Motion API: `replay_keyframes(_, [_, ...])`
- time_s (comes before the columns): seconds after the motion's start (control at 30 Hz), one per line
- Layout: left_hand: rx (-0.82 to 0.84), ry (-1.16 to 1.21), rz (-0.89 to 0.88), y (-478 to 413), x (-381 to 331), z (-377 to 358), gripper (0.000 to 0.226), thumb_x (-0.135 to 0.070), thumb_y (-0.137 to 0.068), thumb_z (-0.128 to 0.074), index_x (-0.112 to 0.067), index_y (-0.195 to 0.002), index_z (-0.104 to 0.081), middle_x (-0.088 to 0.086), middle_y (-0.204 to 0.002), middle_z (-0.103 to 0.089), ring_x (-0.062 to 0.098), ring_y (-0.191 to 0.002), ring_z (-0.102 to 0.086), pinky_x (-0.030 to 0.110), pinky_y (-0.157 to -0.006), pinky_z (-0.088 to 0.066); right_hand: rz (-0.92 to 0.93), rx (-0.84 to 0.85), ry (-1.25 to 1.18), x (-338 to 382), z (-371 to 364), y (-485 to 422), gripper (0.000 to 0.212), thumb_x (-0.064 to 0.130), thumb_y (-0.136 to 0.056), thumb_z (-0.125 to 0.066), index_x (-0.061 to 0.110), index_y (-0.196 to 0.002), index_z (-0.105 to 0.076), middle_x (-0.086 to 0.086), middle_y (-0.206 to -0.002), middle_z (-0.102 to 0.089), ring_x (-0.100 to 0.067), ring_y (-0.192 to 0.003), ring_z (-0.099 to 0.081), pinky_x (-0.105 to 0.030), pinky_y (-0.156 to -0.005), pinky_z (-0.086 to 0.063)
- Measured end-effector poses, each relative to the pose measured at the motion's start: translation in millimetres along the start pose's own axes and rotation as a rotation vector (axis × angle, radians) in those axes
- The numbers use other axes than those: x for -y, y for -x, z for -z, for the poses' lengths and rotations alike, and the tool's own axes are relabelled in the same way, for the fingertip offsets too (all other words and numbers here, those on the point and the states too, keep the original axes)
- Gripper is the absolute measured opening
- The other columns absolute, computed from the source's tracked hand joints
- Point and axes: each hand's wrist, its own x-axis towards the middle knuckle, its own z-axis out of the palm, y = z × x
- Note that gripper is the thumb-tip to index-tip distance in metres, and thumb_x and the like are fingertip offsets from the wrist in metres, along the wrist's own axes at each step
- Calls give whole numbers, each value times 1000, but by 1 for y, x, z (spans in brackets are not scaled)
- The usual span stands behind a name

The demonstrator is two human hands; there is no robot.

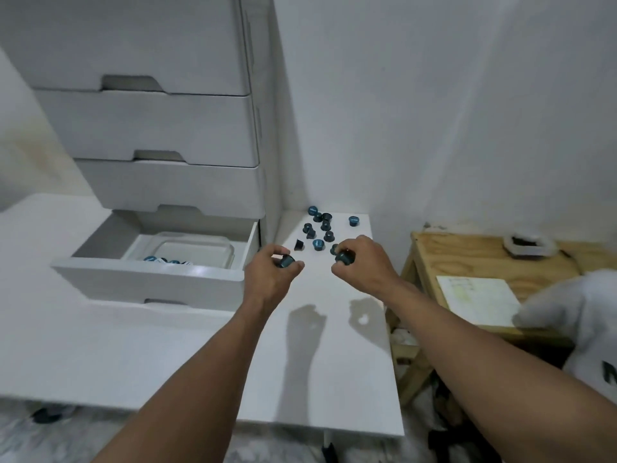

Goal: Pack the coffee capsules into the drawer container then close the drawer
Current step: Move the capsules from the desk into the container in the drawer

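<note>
Several dark blue coffee capsules (pixel 317 244) lie scattered on the white table (pixel 317 362) near the wall corner. My left hand (pixel 272 274) holds one capsule (pixel 286 261) between thumb and fingers, just right of the open drawer (pixel 150 279). My right hand (pixel 362 262) grips another capsule (pixel 345 256) at the near edge of the pile. Inside the drawer sits a clear plastic container (pixel 187 250) with a few capsules (pixel 167 260) at its front.
The white drawer unit (pixel 160 128) stands at the back left with three shut drawers above the open one. A wooden stool (pixel 467 262) with a paper sheet and a small dish stands to the right. White cloth (pixel 574 315) lies at the far right.
</note>
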Motion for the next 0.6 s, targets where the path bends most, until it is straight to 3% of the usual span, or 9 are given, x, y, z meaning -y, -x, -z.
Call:
replay_keyframes(0.1, [-35, -3, -16, 6, -7, 17, 26, -31, -70, -78, -20, -88, -63, 3, -83, -69, 24, -76, -67, 32, -68, -55, 10, -5, 1, 19, 2, 9, 23, 22, -73, -61, 24, -94, -69, -3, -89, -54, -17, -82, -53, -24, -68, -36])
replay_keyframes(0.27, [-63, 7, -37, 13, -9, 57, 28, -34, -70, -79, -15, -86, -65, 0, -79, -70, 9, -71, -64, 8, -51, -39, -5, -27, -8, 58, -9, 16, 27, 23, -71, -61, 28, -98, -54, 2, -90, -60, -18, -79, -56, -22, -60, -36])
replay_keyframes(0.43, [-44, -2, -55, 6, 14, 117, 26, -33, -67, -80, -16, -78, -63, -1, -74, -72, 10, -72, -68, 15, -58, -43, -6, -58, -16, 112, -42, 19, 25, 24, -72, -65, 23, -92, -51, 6, -83, -63, -19, -75, -59, -32, -64, -47])
replay_keyframes(0.53, [-22, -58, -85, -2, 33, 161, 22, -27, -69, -78, -15, -83, -65, -4, -75, -69, 11, -71, -64, 12, -57, -40, 41, -44, 4, 149, -72, 21, 23, 25, -76, -69, 19, -95, -58, 6, -84, -63, -15, -75, -57, -26, -60, -41])
replay_keyframes(0.6, [3, -87, -101, -10, 45, 188, 25, -25, -71, -77, -16, -91, -66, -6, -79, -67, 12, -75, -62, 13, -60, -40, 79, -27, 28, 171, -93, 20, 25, 29, -76, -71, 20, -96, -61, 6, -84, -61, -14, -76, -54, -26, -65, -39])
